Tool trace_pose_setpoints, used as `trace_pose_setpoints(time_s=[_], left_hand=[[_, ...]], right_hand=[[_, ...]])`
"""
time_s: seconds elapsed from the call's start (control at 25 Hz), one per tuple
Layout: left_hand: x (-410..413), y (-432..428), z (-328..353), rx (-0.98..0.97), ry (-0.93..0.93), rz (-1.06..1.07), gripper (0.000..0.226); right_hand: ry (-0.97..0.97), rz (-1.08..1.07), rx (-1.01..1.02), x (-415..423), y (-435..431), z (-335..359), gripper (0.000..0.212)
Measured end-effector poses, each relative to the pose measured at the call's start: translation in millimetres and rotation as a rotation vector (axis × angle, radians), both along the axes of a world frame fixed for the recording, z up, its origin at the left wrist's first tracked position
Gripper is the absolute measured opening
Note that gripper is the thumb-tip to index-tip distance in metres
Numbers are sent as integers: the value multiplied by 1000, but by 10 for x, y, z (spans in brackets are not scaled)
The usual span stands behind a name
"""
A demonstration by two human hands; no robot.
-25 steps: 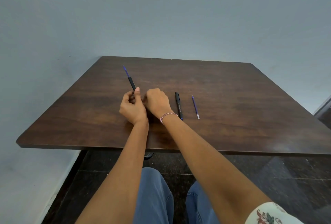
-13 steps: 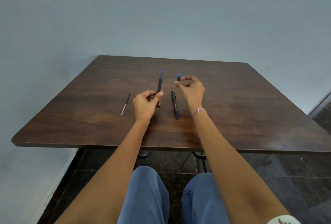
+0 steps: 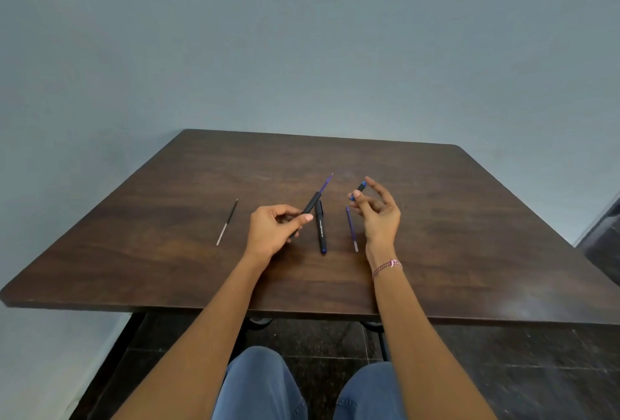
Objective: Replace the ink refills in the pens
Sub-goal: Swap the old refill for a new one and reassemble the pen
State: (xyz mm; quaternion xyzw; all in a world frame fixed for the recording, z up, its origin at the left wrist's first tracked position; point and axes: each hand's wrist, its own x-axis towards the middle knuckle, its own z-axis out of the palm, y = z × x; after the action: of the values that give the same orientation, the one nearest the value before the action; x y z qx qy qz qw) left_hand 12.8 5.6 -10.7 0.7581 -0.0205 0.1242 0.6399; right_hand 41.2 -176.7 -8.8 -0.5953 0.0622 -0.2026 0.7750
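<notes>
Gripping a black pen barrel (image 3: 307, 210) with its purple refill (image 3: 325, 184) poking out, the left hand (image 3: 273, 231) hovers over the counter (image 3: 469, 218). The right hand (image 3: 377, 213) pinches a small blue-tipped cap (image 3: 359, 190). A capped pen (image 3: 320, 226), white lettering unreadable, lies between them beside a spare refill (image 3: 351, 228).

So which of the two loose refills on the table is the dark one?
The dark refill, lying alone left of the left hand; the purple refill lies beside the right hand.

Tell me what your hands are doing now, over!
Left hand grips open pen barrel, refill sticking out. Right hand pinches pen tip piece. Nothing in the way.
</notes>
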Motion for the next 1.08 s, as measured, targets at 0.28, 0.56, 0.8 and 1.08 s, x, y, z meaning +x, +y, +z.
trace_pose_setpoints(time_s=[0.28, 0.56, 0.8, 1.08], left_hand=[[24, 26, -30, 141, 12, -51, 13], [40, 32, -29, 230, 34, -93, 14], [13, 18, -6, 247, 27, -114, 15], [12, 11, -21, 251, 30, -109, 14]], right_hand=[[-63, 19, 74, -37, 2, 1, 44], [-142, -48, 218, -39, -41, 16, 41], [-161, -37, 216, -46, -34, 22, 37], [-131, -4, 140, -37, -27, 1, 38]])
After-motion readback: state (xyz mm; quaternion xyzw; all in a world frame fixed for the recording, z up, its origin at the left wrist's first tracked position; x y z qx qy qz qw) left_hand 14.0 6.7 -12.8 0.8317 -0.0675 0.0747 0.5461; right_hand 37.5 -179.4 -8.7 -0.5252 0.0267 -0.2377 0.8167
